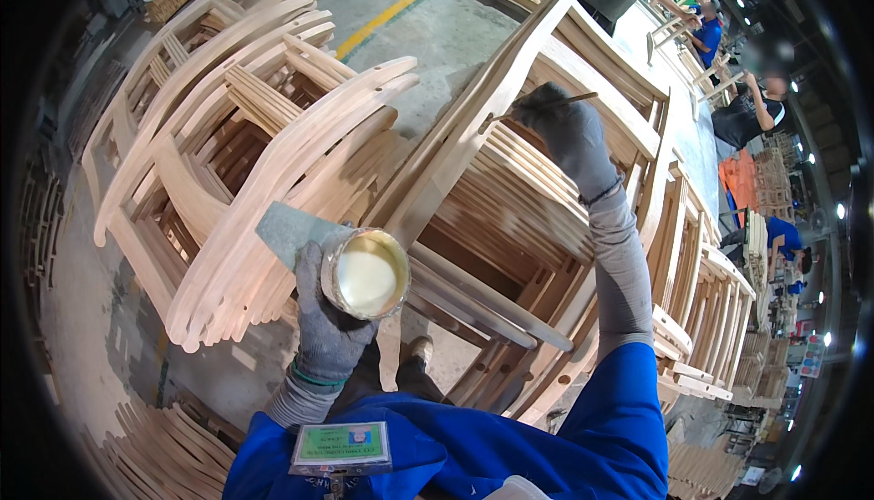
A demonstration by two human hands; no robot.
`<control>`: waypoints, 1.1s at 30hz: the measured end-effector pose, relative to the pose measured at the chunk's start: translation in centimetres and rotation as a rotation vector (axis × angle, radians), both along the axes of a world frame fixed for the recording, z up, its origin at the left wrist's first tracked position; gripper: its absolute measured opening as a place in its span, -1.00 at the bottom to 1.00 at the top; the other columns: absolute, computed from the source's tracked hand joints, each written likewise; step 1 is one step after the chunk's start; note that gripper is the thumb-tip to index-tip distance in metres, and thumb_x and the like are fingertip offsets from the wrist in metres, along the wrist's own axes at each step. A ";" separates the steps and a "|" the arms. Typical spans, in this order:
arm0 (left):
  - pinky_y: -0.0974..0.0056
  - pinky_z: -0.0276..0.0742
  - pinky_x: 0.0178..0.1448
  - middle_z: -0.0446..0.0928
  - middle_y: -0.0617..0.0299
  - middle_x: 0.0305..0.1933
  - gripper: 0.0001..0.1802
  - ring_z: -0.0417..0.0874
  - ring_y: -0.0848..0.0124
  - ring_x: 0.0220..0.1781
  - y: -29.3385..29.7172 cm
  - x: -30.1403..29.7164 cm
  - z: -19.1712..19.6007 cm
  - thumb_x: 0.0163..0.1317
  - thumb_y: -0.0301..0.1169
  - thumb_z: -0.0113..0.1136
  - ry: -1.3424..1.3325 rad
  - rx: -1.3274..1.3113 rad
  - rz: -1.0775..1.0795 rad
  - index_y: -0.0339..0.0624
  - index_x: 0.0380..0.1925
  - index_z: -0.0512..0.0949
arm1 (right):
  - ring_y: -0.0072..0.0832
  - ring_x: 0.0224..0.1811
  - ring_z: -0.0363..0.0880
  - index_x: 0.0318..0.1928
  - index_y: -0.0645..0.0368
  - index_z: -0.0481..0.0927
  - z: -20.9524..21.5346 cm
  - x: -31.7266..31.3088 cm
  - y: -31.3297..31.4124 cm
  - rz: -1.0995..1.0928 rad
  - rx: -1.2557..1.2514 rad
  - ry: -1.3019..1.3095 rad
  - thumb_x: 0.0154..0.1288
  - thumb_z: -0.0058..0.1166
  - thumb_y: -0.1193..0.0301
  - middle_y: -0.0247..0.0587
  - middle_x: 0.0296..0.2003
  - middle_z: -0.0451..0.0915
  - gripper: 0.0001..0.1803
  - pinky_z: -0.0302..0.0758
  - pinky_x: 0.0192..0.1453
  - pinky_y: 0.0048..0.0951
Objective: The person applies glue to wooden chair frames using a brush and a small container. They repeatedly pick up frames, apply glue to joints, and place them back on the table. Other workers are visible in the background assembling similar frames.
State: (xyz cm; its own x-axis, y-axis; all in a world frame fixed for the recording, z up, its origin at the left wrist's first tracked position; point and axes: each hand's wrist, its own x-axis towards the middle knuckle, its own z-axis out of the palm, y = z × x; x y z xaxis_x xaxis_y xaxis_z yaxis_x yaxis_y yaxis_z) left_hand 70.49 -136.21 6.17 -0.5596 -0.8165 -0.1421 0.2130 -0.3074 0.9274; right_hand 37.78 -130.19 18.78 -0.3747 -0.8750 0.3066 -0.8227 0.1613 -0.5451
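Observation:
In my gloved left hand is a round container of creamy white, glue-like liquid, its rim crusted with residue. A flat grey plate, like a scraper blade, juts out from beside the same hand; how it is held is hidden. My gloved right hand pinches a thin stick. One end of the stick reaches a dark hole in a pale wooden frame rail. Bare wooden chair frames with curved rails and slats stand stacked under my right hand.
More curved wooden frames are stacked at the left. Further frames line the right side. Loose curved pieces lie at lower left. A yellow floor line runs ahead. Several people in blue or dark clothes work at the far right.

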 end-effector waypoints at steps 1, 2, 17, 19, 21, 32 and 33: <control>-0.02 0.42 0.21 0.33 0.11 0.20 -0.36 0.37 0.19 0.24 0.0 0.2 0.2 0.33 0.11 -0.28 0.022 0.020 -0.004 -0.09 0.22 0.24 | -0.57 -0.33 0.57 -0.33 0.29 0.58 0.6 1.0 -0.2 -0.008 0.018 -0.056 0.20 0.09 0.49 -0.33 -0.39 0.61 -0.90 0.48 -0.21 -0.50; -0.02 0.41 0.22 0.32 0.11 0.21 -0.37 0.36 0.19 0.25 0.0 0.3 0.4 0.34 0.10 -0.28 0.044 0.042 -0.004 -0.09 0.23 0.22 | -0.58 -0.34 0.57 -0.32 0.28 0.58 0.8 1.6 -0.4 -0.016 0.037 -0.114 0.19 0.11 0.48 -0.33 -0.40 0.61 -0.89 0.48 -0.23 -0.49; 0.09 0.33 0.30 0.20 0.06 0.26 -0.33 0.29 0.19 0.27 1.1 -1.4 3.5 0.24 -0.35 0.01 0.123 -0.224 -0.215 -0.18 0.31 0.00 | -0.40 -0.28 0.66 -0.23 0.39 0.52 4.6 9.5 9.2 -0.068 -0.411 -0.655 0.23 0.08 0.46 -0.07 -0.30 0.62 -0.80 0.63 -0.17 -0.53; 0.13 0.30 0.33 0.16 0.06 0.27 -0.24 0.26 0.20 0.29 2.2 -2.3 4.0 0.21 -0.48 0.09 0.197 -0.115 -0.300 -0.20 0.33 -0.07 | -0.40 -0.25 0.66 -0.20 0.34 0.52 3.1 12.4 13.4 0.151 -0.509 -0.596 0.15 0.14 0.57 -0.12 -0.30 0.64 -0.81 0.67 -0.23 -0.48; 0.13 0.31 0.32 0.16 0.07 0.29 -0.26 0.27 0.21 0.29 3.9 -3.3 5.7 0.22 -0.45 0.08 0.338 0.089 -0.393 -0.17 0.33 -0.05 | -0.40 -0.21 0.65 -0.23 0.29 0.52 2.9 15.8 14.8 0.085 -0.586 -0.603 0.08 0.19 0.64 -0.13 -0.26 0.64 -0.78 0.65 -0.22 -0.48; 0.12 0.24 0.34 0.19 0.11 0.27 -0.32 0.29 0.18 0.28 10.4 -7.2 7.1 0.25 -0.38 0.09 0.943 0.499 -0.519 -0.22 0.29 0.03 | -0.17 -0.06 0.59 -0.07 0.23 0.48 -1.6 25.4 23.7 -0.280 -0.563 -0.566 0.09 0.21 0.53 -0.03 -0.17 0.62 -0.65 0.58 -0.10 -0.35; 0.11 0.24 0.34 0.19 0.11 0.27 -0.34 0.29 0.18 0.27 10.8 -7.5 7.2 0.26 -0.38 0.08 0.973 0.536 -0.509 -0.24 0.29 0.03 | -0.15 -0.07 0.58 -0.07 0.23 0.47 -1.4 25.7 24.0 -0.221 -0.597 -0.617 0.10 0.21 0.53 0.01 -0.18 0.60 -0.65 0.58 -0.08 -0.29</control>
